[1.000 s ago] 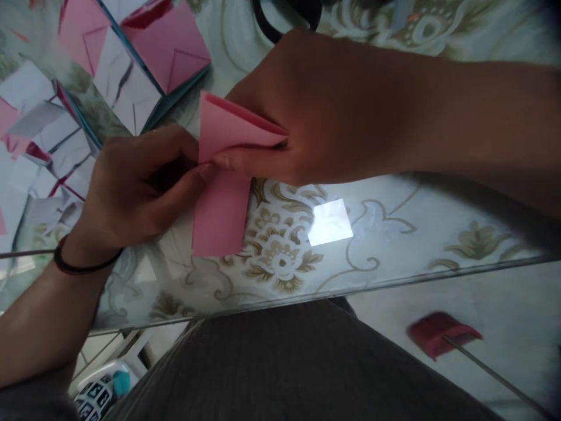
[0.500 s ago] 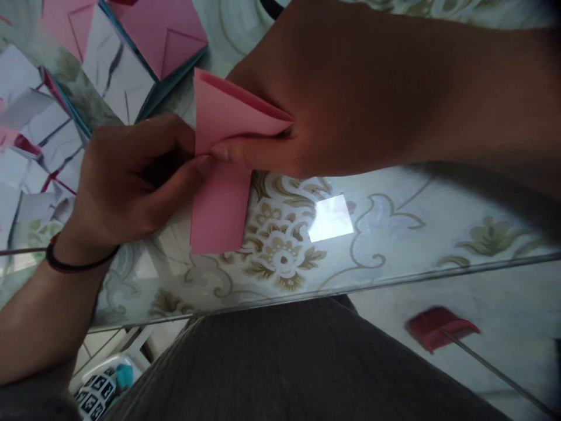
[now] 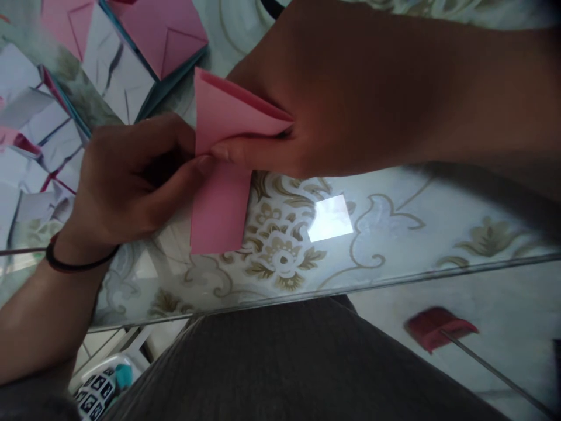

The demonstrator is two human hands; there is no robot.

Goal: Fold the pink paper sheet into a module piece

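Between my hands is a folded pink sheet of paper point(image 3: 220, 210), its upper part bent over toward the right and its lower strip hanging down over the tabletop. My left hand point(image 3: 131, 175) pinches the paper's left edge between thumb and fingers. From the right, my right hand point(image 3: 284, 111) grips the bent part, with its thumb pressed on the front and its other fingers hidden behind. The two thumb tips meet near the middle of the left edge. A dark band circles my left wrist.
Folded pink, white and teal papers point(image 3: 164, 38) lie at the upper left, with more folded white pieces point(image 3: 48, 128) beyond my left hand. The table point(image 3: 394, 234) has a floral pattern and a front edge above my lap. A red dustpan-like object point(image 3: 438, 328) is on the floor.
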